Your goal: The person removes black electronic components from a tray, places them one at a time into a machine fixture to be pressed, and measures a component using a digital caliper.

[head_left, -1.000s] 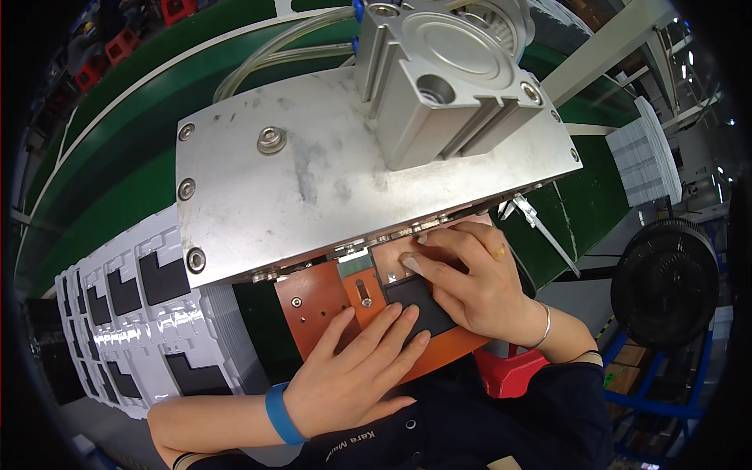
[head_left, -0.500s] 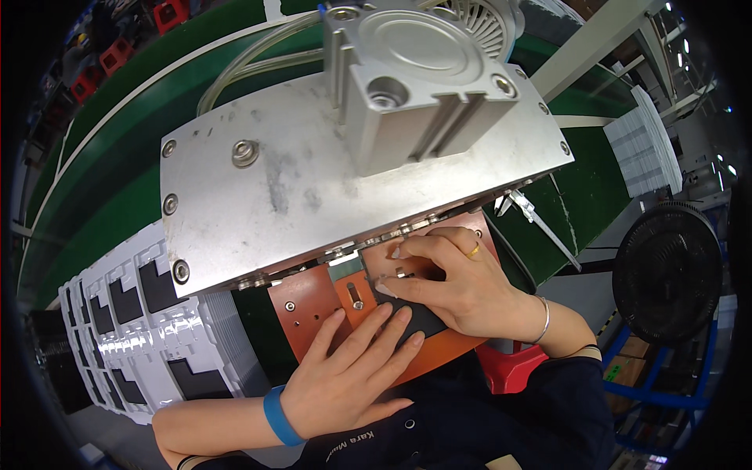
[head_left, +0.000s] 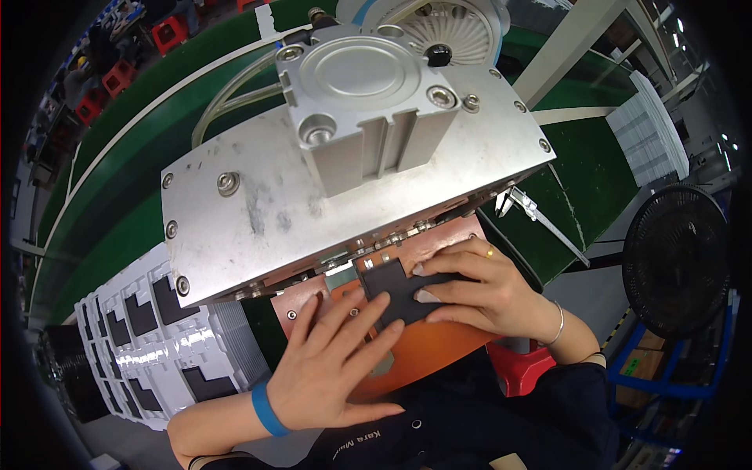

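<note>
Both hands are working at the orange plate under the press head. The right hand is pinching a black L-shaped part at its right edge, fingers closed on it. The left hand is lying flat with fingers spread, fingertips resting on the part's lower left edge. The part is sitting on the plate just in front of the press opening, apparently still being positioned rather than seated. More black parts are waiting in the white tray to the left.
</note>
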